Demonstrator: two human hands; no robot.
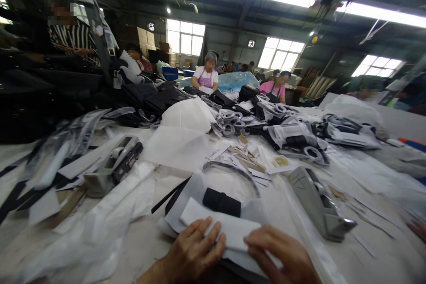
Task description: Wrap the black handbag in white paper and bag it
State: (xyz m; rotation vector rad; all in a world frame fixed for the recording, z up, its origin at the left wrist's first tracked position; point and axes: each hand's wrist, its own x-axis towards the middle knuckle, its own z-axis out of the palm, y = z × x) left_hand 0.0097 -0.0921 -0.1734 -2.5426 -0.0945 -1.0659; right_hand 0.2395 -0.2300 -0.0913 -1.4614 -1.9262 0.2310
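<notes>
A folded white padding sheet (233,228) lies across a bag-like piece wrapped in thin white sheeting in front of me. My left hand (196,248) rests on the padding's left half, its fingers spread and lying flat. At the right end, my right hand (281,248) has its fingers bent around the padding's edge; its thumb is mostly hidden. Just beyond the padding sits a short black rolled piece (221,202). Behind that, a plastic-wrapped strap or handle (229,165) arches up. A narrow black strip (171,195) sticks out to the left.
Grey tape dispensers stand at left (113,166) and right (319,204). Paper scraps (246,157), a white sheet (179,146) and wrapped rings (229,117) lie beyond. Black bags (153,97) are piled left. Several people work around the table; one wears a purple apron (207,80).
</notes>
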